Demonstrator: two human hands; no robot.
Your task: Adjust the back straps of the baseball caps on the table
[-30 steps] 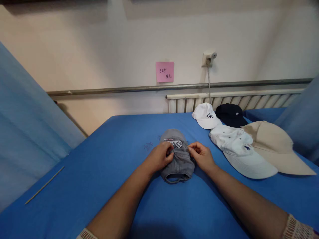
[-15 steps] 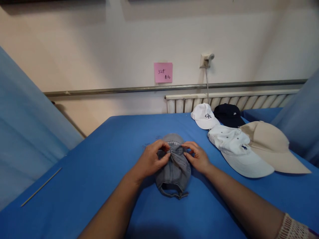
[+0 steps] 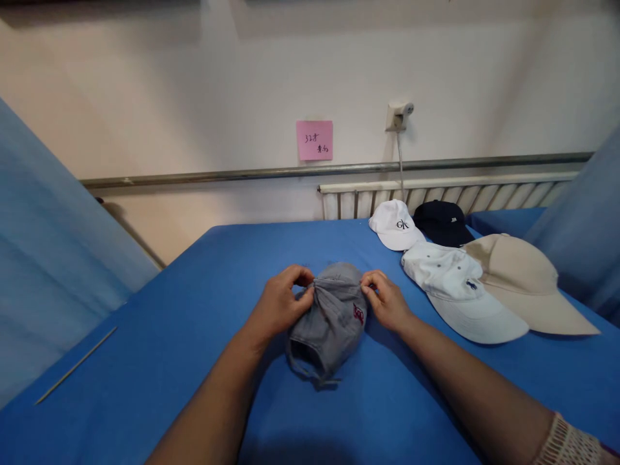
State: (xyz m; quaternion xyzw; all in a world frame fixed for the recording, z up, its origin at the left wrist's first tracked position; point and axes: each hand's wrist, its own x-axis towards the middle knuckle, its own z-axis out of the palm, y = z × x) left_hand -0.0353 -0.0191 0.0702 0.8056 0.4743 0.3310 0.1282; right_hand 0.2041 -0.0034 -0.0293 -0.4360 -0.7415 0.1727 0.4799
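Observation:
A grey cap (image 3: 328,319) lies crumpled in the middle of the blue-covered table (image 3: 203,310), its back opening and strap turned toward me and a small red mark on its right side. My left hand (image 3: 281,302) pinches the cap's far left edge with closed fingers. My right hand (image 3: 385,298) pinches the far right edge in the same way. Both forearms stretch out over the cloth from the lower edge of the view.
At the right lie a white cap with a logo (image 3: 394,225), a dark navy cap (image 3: 442,221), a white long-brimmed cap (image 3: 460,290) and a beige cap (image 3: 526,281). A thin stick (image 3: 75,366) lies at the left edge. A radiator (image 3: 436,194) and rail line the wall; blue fabric hangs on both sides.
Both hands have turned the grey cap over and gathered it: its front logo has gone out of sight, and the strap end has swung toward me and to the left.

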